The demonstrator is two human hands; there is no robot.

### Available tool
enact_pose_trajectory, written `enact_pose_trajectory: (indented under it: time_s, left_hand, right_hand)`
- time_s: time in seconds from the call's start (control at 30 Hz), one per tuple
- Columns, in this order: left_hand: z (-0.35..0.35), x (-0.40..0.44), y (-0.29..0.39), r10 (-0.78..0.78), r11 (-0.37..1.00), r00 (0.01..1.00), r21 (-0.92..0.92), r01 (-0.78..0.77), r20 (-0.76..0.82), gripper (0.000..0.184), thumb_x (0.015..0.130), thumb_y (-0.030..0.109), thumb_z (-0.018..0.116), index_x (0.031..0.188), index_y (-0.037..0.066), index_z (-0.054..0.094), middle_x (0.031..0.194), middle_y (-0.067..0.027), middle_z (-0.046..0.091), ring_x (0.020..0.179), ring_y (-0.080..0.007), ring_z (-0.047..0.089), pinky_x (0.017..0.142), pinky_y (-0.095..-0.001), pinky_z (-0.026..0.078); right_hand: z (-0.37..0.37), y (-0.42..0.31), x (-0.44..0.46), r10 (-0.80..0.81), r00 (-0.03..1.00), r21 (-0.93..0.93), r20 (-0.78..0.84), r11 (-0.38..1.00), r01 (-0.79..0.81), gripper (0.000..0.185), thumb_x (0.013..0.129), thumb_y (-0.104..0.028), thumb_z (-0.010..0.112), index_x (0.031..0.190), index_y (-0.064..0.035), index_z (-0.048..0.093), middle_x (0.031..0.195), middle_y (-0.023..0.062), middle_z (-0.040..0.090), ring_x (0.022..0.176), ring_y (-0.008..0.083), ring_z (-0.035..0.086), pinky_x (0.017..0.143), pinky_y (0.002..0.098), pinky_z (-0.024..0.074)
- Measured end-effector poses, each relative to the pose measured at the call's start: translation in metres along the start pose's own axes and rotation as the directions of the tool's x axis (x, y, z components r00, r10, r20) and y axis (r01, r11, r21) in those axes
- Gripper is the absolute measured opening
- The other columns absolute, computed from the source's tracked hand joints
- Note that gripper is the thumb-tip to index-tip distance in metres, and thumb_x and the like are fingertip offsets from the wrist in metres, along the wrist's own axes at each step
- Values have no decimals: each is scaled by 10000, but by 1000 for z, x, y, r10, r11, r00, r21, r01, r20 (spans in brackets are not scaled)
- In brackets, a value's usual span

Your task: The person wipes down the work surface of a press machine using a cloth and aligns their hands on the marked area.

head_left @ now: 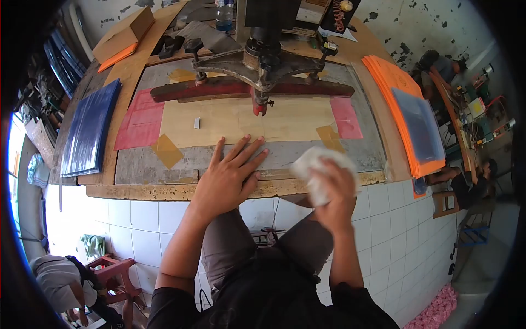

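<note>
My left hand (233,172) lies with fingers spread at the near edge of a tan sheet (219,120) taped onto a grey metal bed. The fingertips touch the sheet and the palm rests on the bed (175,178). A white cloth (320,164) is bunched in my right hand (337,189), slightly blurred, over the bed's front right edge. Above the far side of the sheet spans the press's red bar (219,88), below a dark metal head (263,63). A small white piece (196,123) sits on the sheet's left part.
Dark blue plastic sheets (93,129) are stacked at left. Orange sheets (383,88) with a clear blue sheet (416,126) on top lie at right. Behind stand a cardboard box (123,35) and a water bottle (224,16). Other people (55,279) are at lower left and far right.
</note>
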State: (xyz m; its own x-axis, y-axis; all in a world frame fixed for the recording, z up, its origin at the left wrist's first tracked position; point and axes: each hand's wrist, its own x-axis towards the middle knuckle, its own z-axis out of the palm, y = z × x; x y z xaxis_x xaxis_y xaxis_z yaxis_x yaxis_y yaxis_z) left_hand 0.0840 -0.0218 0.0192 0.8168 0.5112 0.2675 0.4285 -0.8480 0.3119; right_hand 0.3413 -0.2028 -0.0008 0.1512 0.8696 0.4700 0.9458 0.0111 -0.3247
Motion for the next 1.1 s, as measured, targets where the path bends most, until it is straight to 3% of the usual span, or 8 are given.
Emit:
enact_pose_trajectory:
  time_s: [0.1, 0.37, 0.47, 0.63, 0.7, 0.8, 0.9, 1.1]
  left_hand:
    - [4, -2, -3, 19, 1000, 1000, 24, -19, 2, 556, 1111, 293, 585, 1651, 162, 581, 1793, -52, 456, 1670, -324, 383, 1378, -662, 200]
    - [3, -1, -2, -7, 1000, 1000, -10, 7, -5, 555, 1107, 274, 589, 1658, 203, 586, 1792, -30, 466, 1672, -329, 387, 1385, -656, 180]
    - [2, -2, -2, 1, 1000, 1000, 0, -1, 0, 556, 1108, 286, 591, 1655, 188, 585, 1793, -38, 461, 1672, -329, 383, 1384, -658, 185]
    - [4, -2, -4, 18, 1000, 1000, 14, -18, -3, 560, 1112, 309, 588, 1651, 159, 581, 1798, -56, 447, 1672, -330, 377, 1378, -666, 201]
    - [3, -2, -2, 4, 1000, 1000, -3, -4, -12, 553, 1105, 292, 599, 1649, 186, 593, 1794, -36, 460, 1671, -329, 386, 1386, -650, 190]
    - [4, -3, -3, -11, 1000, 1000, -27, 10, -16, 551, 1099, 282, 611, 1644, 199, 603, 1792, -26, 467, 1670, -329, 391, 1389, -642, 186]
    - [4, -2, -3, -5, 1000, 1000, -30, 5, -15, 552, 1095, 282, 619, 1640, 195, 607, 1791, -30, 467, 1669, -330, 393, 1388, -644, 187]
    - [3, -2, -3, 11, 1000, 1000, -20, -11, -16, 552, 1091, 287, 627, 1633, 183, 612, 1786, -41, 474, 1663, -333, 401, 1382, -651, 195]
  right_hand:
    - [-18, 57, 14, 287, 941, -197, -181, 927, -321, 494, 962, -195, 818, 1448, -181, 732, 1562, 82, 646, 1456, 371, 561, 1253, 540, 397]
    - [-16, -39, 12, -181, 931, 131, 317, 980, 146, 667, 903, -131, 844, 1543, -234, 685, 1717, 84, 520, 1577, 367, 482, 1301, 600, 350]
    - [-21, 4, 25, -143, 966, 132, 216, 984, 116, 617, 927, -209, 850, 1524, -207, 692, 1701, 102, 535, 1562, 370, 498, 1293, 586, 358]
    - [-16, 106, 47, 256, 965, -248, -61, 932, -263, 566, 1022, -277, 786, 1559, -173, 639, 1672, 160, 543, 1535, 400, 509, 1278, 569, 375]
    - [-1, 75, 49, 181, 982, -313, -62, 930, -191, 548, 1048, -274, 756, 1570, -170, 627, 1661, 165, 548, 1532, 396, 507, 1280, 573, 375]
    - [-3, 1, 43, -173, 971, 97, 163, 983, 159, 619, 933, -121, 834, 1529, -209, 689, 1696, 134, 545, 1581, 364, 495, 1312, 560, 363]
    - [-19, -14, 48, -320, 877, 307, 359, 928, 214, 648, 891, -70, 837, 1501, -256, 727, 1683, 91, 574, 1580, 353, 509, 1317, 536, 365]
    - [7, 67, 68, 135, 991, -153, 26, 980, -129, 591, 989, -145, 775, 1564, -178, 639, 1692, 162, 530, 1582, 410, 466, 1293, 609, 359]
